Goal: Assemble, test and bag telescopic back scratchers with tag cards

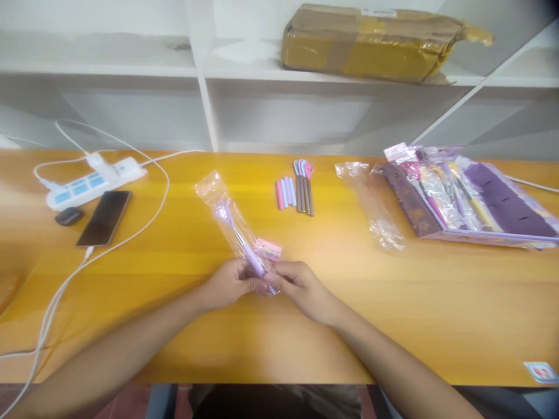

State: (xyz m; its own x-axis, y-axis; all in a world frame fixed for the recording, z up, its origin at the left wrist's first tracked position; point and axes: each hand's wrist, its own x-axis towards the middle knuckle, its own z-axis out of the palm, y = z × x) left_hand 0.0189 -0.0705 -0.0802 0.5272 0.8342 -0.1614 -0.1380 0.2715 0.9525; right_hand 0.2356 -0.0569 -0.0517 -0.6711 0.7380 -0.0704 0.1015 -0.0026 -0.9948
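Observation:
A purple back scratcher (252, 256) with a metal shaft lies slanted inside a clear plastic bag (212, 185), its head pointing up and left. My left hand (236, 282) is closed around the lower part of the bagged handle. From the other side, my right hand (301, 288) pinches the bag near the handle's end. A pink label (268, 249) shows beside the handle, just above my fingers. Farther back lie several claw-headed metal shafts (304, 195) side by side, next to several loose pink, blue and purple handles (286, 193).
An open purple box (506, 235) holding several bagged scratchers (454, 198) stands at the right. Crumpled clear bags (375, 209) lie left of it. At the left are a power strip (96, 181), a phone (105, 218), a black case (69, 216) and white cables. A taped parcel (371, 43) rests on the shelf.

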